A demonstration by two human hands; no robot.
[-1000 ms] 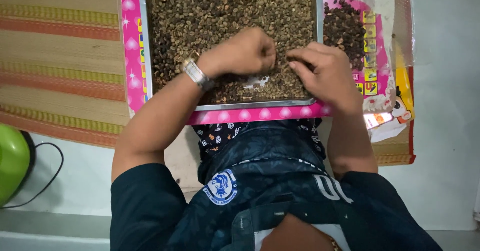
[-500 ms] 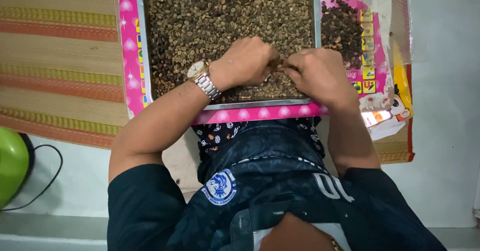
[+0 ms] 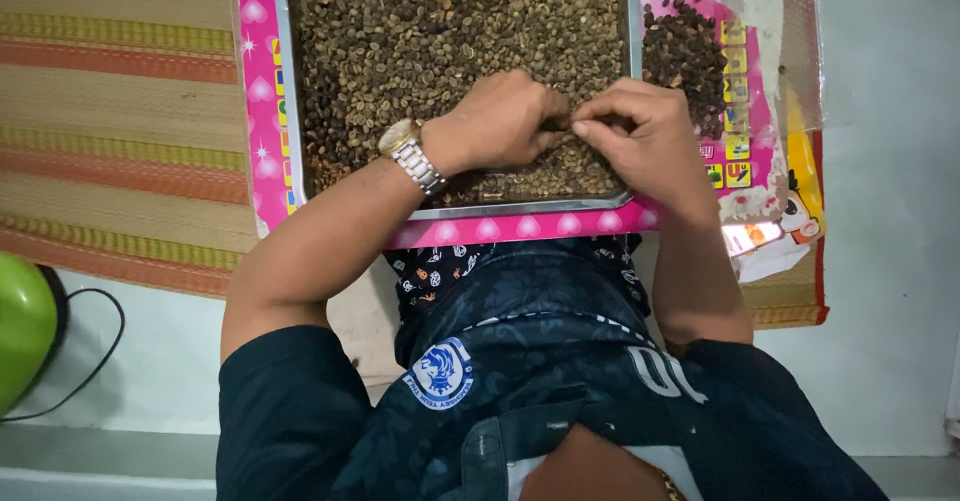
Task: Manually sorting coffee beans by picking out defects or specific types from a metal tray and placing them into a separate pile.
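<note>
Head view looks straight down on two hands that meet over the lower middle of a metal tray (image 3: 284,81) full of pale green-brown beans (image 3: 440,31). The left hand (image 3: 495,121) is curled, thumb and fingers pressed together, and the right hand (image 3: 640,136) closes its fingertips against them at the centre of the frame. They seem to pinch one small dark bit between them, though it is too small to tell what it is. A metal wristwatch (image 3: 408,151) sits on the left wrist.

The step in hand looks like picking out a bad piece from the beans. The next move probably calls for a firm, fine pinch, so that only the one piece lifts clear.

Right of the tray, in the upper right of the frame, lies a heap of darker pieces (image 3: 685,56) on a pink printed mat (image 3: 262,111). A striped woven mat (image 3: 120,141) fills the left, with a green round object (image 3: 22,326) at the lower left edge.
</note>
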